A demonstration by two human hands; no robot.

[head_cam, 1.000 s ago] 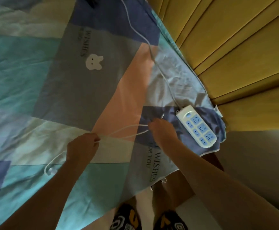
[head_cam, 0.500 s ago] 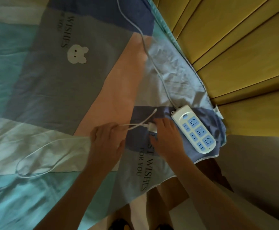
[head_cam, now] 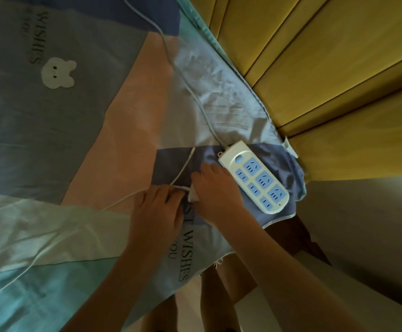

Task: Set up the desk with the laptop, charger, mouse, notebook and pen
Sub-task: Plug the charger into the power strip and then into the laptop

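Right hand (head_cam: 215,190) pinched charger (head_cam: 193,195) on bed; power strip (head_cam: 255,177) lay just right of its fingers, long axis running diagonally away. Left hand (head_cam: 158,212) fingers curled on cable (head_cam: 123,200), farther off.

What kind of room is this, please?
Probably a bedroom. A patchwork bedsheet with a rabbit print covers a bed, a padded yellow headboard stands beside it, and a white power strip lies on the sheet near both hands.
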